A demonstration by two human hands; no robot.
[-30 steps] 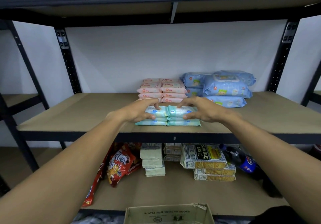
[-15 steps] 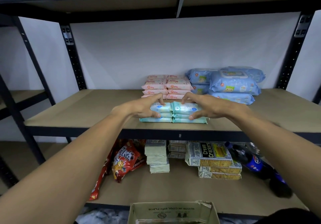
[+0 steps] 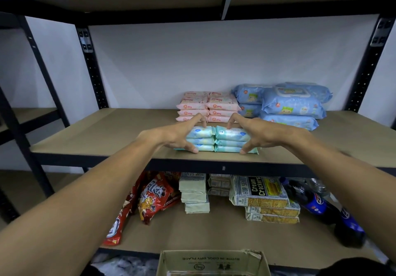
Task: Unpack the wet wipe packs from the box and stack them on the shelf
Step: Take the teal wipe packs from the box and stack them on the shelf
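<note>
Two side-by-side stacks of pale blue-green wet wipe packs point(image 3: 216, 139) sit near the front edge of the middle shelf point(image 3: 107, 132). My left hand point(image 3: 171, 135) grips the left stack, fingers over its top and thumb at its front. On the right stack my right hand point(image 3: 260, 135) holds the same way. Pink wet wipe packs point(image 3: 209, 106) are stacked just behind. Larger blue wipe packs point(image 3: 291, 106) are piled at the back right. The open cardboard box point(image 3: 212, 263) shows at the bottom edge.
The lower shelf holds red snack bags point(image 3: 154, 196), pale green packets point(image 3: 195, 192), cream cracker packs point(image 3: 260, 192) and dark soda bottles point(image 3: 317, 205). Black uprights point(image 3: 92, 70) frame the shelf. The left half of the middle shelf is bare board.
Both hands stay on the blue-green stacks, which have slid slightly back toward the pink packs. The view has shifted closer and a little left.
</note>
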